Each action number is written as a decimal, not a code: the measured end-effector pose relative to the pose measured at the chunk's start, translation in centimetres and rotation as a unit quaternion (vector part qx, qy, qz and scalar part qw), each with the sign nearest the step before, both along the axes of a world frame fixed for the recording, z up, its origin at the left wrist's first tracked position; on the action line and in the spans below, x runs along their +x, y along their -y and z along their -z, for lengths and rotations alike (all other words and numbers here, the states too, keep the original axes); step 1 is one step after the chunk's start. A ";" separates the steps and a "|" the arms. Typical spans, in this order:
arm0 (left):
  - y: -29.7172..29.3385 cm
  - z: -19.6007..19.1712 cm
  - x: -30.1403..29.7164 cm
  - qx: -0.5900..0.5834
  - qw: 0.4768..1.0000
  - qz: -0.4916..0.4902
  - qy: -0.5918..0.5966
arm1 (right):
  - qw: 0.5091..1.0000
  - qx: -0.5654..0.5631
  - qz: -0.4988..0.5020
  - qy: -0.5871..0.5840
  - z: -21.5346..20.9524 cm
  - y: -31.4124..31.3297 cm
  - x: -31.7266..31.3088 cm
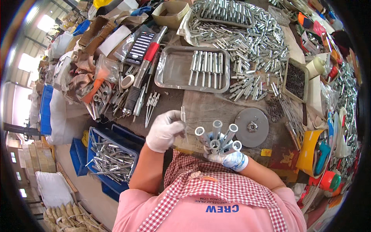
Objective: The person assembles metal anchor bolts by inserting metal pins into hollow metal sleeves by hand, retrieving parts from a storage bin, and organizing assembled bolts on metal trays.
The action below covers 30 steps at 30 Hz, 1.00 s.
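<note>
My left hand (164,132), in a white glove, pinches a slim stepped metal pin (183,115) upright between thumb and fingers. To its right, my gloved right hand (233,159) is wrapped round several silver metal tubes (217,126), fanned out with their open ends up. The fingers of that hand are partly hidden behind the tubes. Beyond both hands lies a shallow metal tray (164,79), with a row of stepped metal pins (206,66) side by side in its right half. Just right of the tubes is a grey round disc (244,135) bearing small metal pieces (252,127).
A large heap of metal parts (247,42) covers the far right. A box of dark thin pins (295,79) stands beside it. Left are a phone (140,47), a red-banded long tool (150,52) and loose rods (152,106). A blue bin (133,170) of parts sits lower left.
</note>
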<state>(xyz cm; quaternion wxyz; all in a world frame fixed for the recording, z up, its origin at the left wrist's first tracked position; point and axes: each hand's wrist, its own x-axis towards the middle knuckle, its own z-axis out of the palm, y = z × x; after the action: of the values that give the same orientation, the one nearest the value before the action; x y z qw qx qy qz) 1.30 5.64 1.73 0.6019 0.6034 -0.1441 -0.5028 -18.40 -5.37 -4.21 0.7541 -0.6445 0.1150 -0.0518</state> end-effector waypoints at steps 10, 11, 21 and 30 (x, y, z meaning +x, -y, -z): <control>0.9 -1.0 -4.1 0.053 0.963 0.068 0.257 | 0.975 0.218 -0.005 0.049 -1.3 0.0 -0.1; 0.7 -0.1 -3.6 0.036 0.985 0.070 0.155 | 0.955 0.286 -0.015 0.070 -1.4 0.0 -0.1; 0.5 0.3 -4.0 -0.085 0.991 -0.005 0.099 | 0.925 0.364 -0.019 0.108 -1.5 0.0 -0.2; 0.0 -8.4 0.5 -0.302 0.855 -0.241 0.347 | 0.996 -0.027 -0.080 -0.025 -2.0 0.5 -0.2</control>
<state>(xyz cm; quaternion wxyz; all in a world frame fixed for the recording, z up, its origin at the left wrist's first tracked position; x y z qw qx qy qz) 1.82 5.68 10.16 0.7678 0.5430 -0.3384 -0.0324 -18.55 -5.91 -2.18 0.7353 -0.6726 0.0803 0.0215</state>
